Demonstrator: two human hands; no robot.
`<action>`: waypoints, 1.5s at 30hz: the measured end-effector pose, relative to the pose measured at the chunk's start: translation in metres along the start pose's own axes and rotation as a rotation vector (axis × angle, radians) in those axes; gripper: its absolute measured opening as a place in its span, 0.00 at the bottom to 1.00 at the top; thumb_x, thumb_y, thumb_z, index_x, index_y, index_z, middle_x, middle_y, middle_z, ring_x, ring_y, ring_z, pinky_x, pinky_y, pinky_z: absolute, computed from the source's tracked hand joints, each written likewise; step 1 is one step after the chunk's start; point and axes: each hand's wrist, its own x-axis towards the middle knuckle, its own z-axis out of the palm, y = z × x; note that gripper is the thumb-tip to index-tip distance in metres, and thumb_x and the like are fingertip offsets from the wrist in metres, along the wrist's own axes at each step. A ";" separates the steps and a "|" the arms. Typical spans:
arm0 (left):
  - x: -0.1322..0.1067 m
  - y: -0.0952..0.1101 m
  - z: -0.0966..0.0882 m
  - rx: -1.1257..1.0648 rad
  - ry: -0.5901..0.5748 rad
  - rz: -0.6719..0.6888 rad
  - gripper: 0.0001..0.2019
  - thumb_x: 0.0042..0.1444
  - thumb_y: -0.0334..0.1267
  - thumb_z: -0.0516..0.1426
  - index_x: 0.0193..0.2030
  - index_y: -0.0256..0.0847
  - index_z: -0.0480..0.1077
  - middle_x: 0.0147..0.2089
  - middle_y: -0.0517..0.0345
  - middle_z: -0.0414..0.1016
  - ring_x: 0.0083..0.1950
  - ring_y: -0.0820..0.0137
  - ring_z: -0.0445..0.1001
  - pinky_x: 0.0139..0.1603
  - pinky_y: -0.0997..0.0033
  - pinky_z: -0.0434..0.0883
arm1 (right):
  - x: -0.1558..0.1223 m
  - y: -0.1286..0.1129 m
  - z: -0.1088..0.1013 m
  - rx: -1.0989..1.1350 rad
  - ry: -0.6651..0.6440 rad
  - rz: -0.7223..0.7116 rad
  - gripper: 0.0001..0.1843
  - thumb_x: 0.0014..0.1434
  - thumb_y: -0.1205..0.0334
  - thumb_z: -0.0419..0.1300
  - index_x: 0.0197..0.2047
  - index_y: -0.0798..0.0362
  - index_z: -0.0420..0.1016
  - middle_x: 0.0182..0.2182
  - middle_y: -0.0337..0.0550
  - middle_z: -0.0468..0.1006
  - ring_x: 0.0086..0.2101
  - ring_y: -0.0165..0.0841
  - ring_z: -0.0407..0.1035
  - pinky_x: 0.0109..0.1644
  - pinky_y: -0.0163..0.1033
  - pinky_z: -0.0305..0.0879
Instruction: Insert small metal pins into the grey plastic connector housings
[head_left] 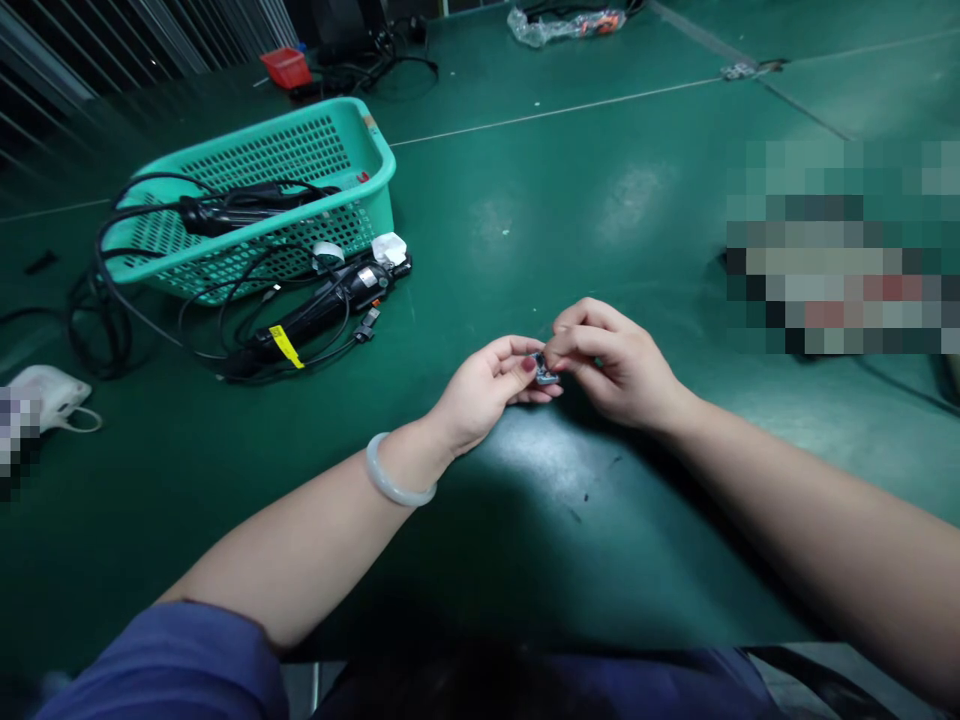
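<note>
Over the green table (525, 200), my left hand (487, 385) and my right hand (611, 360) meet at a small grey and blue part (545, 372). Both pinch it between curled fingers, the left from the left side, the right from above and the right. The part is too small to make out in detail. A pale bangle (394, 478) sits on my left wrist. Both forearms rest low over the table, close to its near edge.
A teal mesh basket (300, 160) stands at the left with black cables over its rim. A black tool with a yellow tag (315, 310) lies in front of it. A white mask (49, 398) lies far left, a red tray (286, 67) and a plastic bag (562, 22) at the back.
</note>
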 end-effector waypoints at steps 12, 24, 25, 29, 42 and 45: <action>0.000 0.000 0.000 -0.018 -0.017 -0.023 0.06 0.56 0.34 0.58 0.39 0.36 0.68 0.32 0.57 0.76 0.33 0.74 0.77 0.40 0.71 0.72 | 0.001 -0.004 0.000 -0.026 0.017 -0.095 0.09 0.56 0.72 0.53 0.28 0.51 0.71 0.32 0.41 0.69 0.31 0.29 0.67 0.33 0.36 0.65; 0.005 0.008 -0.001 -0.216 0.311 0.074 0.03 0.60 0.30 0.52 0.36 0.37 0.66 0.34 0.57 0.76 0.35 0.76 0.77 0.46 0.70 0.71 | -0.004 0.011 0.000 -0.187 -0.054 0.216 0.06 0.58 0.66 0.56 0.33 0.52 0.75 0.32 0.43 0.75 0.33 0.33 0.70 0.39 0.40 0.67; 0.005 0.009 0.000 -0.247 0.341 0.077 0.03 0.60 0.30 0.52 0.35 0.36 0.66 0.34 0.57 0.76 0.35 0.76 0.76 0.46 0.71 0.71 | -0.004 0.011 0.002 -0.193 -0.089 0.235 0.06 0.58 0.65 0.57 0.34 0.52 0.76 0.33 0.44 0.76 0.35 0.34 0.71 0.41 0.40 0.67; 0.006 0.010 0.000 -0.308 0.387 0.077 0.04 0.59 0.29 0.52 0.38 0.36 0.68 0.33 0.59 0.75 0.34 0.77 0.76 0.46 0.73 0.71 | -0.003 0.008 0.012 -0.252 -0.154 0.236 0.11 0.58 0.60 0.59 0.41 0.52 0.79 0.38 0.46 0.78 0.39 0.37 0.72 0.44 0.41 0.68; 0.005 0.004 0.002 -0.170 0.388 0.131 0.07 0.51 0.25 0.59 0.37 0.36 0.70 0.34 0.60 0.75 0.39 0.78 0.74 0.56 0.67 0.67 | 0.000 -0.005 0.008 -0.210 0.167 0.132 0.09 0.60 0.63 0.58 0.36 0.49 0.81 0.34 0.44 0.78 0.35 0.34 0.73 0.39 0.39 0.70; 0.004 0.004 0.003 -0.133 0.376 0.131 0.09 0.48 0.23 0.61 0.36 0.35 0.71 0.34 0.60 0.75 0.38 0.78 0.73 0.53 0.68 0.68 | 0.000 -0.007 0.009 -0.234 0.165 0.087 0.09 0.60 0.62 0.58 0.35 0.49 0.80 0.34 0.44 0.78 0.36 0.34 0.73 0.39 0.40 0.70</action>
